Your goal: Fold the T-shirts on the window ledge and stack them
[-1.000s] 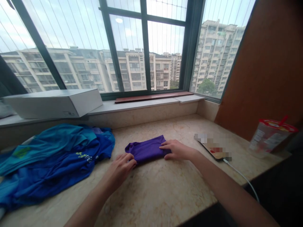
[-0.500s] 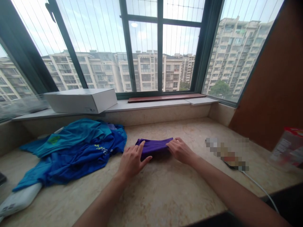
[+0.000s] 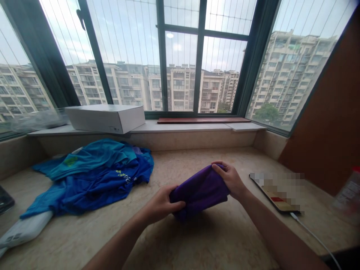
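Observation:
A folded purple cloth [image 3: 201, 191], perhaps a garment, is held up over the stone counter between both hands, tilted with its right end higher. My left hand [image 3: 161, 204] is closed on its left end, thumb on the near face and fingers hidden behind. At the upper right corner my right hand [image 3: 229, 178] pinches the fabric, the thumb in front and the fingers behind. Left of my hands lies a crumpled heap of blue shirts [image 3: 98, 180], with small yellow and white print on the darker one.
On the sill stand a white box [image 3: 105, 118] and a reddish-brown board [image 3: 204, 120]. A tablet-like device [image 3: 277, 198] with a white cable [image 3: 315, 234] lies to the right, near a clear plastic jar [image 3: 348, 195]. A white package [image 3: 26, 228] and a dark object [image 3: 5, 200] are at left.
Both hands have lifted the purple cloth off the counter and tilted its face toward me. The left hand, earlier lying on the cloth with fingers spread, now grips its end. The view has shifted slightly.

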Available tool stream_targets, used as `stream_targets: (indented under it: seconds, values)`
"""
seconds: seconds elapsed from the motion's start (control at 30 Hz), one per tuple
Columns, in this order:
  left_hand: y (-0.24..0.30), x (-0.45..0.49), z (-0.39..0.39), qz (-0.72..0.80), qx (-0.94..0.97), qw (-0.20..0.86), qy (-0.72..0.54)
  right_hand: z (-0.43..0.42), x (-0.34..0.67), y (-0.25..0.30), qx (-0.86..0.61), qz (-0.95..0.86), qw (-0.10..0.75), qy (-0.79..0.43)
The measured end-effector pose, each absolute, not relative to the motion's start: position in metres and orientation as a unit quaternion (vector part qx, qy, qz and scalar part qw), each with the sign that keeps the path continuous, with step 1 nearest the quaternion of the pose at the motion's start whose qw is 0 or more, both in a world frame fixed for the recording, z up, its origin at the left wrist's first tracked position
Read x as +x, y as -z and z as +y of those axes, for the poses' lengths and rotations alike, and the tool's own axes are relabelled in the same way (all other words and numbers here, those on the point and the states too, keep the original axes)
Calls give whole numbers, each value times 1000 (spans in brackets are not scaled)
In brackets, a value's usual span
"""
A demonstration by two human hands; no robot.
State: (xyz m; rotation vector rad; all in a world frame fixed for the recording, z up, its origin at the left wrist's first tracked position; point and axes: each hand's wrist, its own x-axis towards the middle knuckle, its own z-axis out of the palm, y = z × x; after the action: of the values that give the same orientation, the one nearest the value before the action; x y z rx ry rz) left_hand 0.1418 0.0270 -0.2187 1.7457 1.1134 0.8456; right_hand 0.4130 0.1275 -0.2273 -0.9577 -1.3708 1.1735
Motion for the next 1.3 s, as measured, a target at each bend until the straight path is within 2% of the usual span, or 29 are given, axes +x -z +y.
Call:
stream_targets:
  seconds: [0.07, 0.13, 0.3, 0.4, 0.5, 0.63, 0.7, 0.8, 0.87, 0.97, 1.07, 1.17, 1.23, 1.3]
  values:
    - [217, 141, 27, 394, 649, 551, -345, 133, 416, 230, -397, -499, 517, -572]
    - [217, 140, 27, 369, 601, 615, -354, 137, 421, 232, -398, -448, 503, -623]
    - [227, 143, 28, 386, 498, 648, -428, 141, 432, 235, -382, -425, 446, -689]
    - [236, 152, 30, 414, 414, 652, -481, 139, 427, 237, -363, -454, 448, -680]
    - [243, 163, 33, 440, 354, 628, -535, 134, 413, 241, -392, -479, 496, -609]
    - [249, 172, 36, 436, 376, 577, -579, 115, 383, 245, -420, -577, 566, -413]
    - [250, 172, 36, 427, 405, 560, -584, 100, 368, 248, -386, -684, 542, -299]
    - [250, 173, 33, 407, 413, 556, -596, 79, 350, 257, -278, -837, 448, -144]
    - [249, 173, 30, 388, 392, 567, -612, 71, 343, 264, -241, -884, 395, -60]
    - [249, 175, 27, 338, 368, 602, -623, 63, 338, 269, -266, -899, 346, 30]
    - [251, 175, 28, 344, 353, 600, -631, 59, 338, 269, -251, -915, 310, 55]
    - [253, 168, 34, 417, 295, 558, -654, 58, 343, 264, -147, -946, 290, 16]
    - [251, 162, 38, 428, 262, 549, -668, 62, 347, 260, -132, -934, 330, -36]
    - [247, 159, 40, 404, 252, 559, -679, 70, 349, 259, -212, -877, 417, -111]
